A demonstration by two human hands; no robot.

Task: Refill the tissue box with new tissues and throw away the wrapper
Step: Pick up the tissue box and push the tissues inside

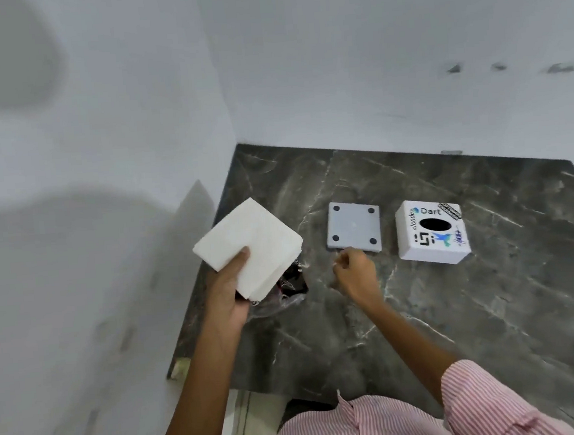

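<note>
My left hand (228, 290) grips a thick stack of white tissues (250, 246), lifted above the dark marble counter's left side. Under that stack lies the clear crumpled wrapper (289, 291), partly hidden. My right hand (355, 272) hovers with curled fingers just in front of the grey base plate (354, 227), which lies bottom-up with four dark feet showing. To its right stands the white tissue box cover (431, 231), stickers on it and an oval slot on top, empty-looking.
The dark marble counter (457, 307) meets white walls at the back and left. Its front edge runs near my striped shirt. A pale floor strip shows below the counter's left corner.
</note>
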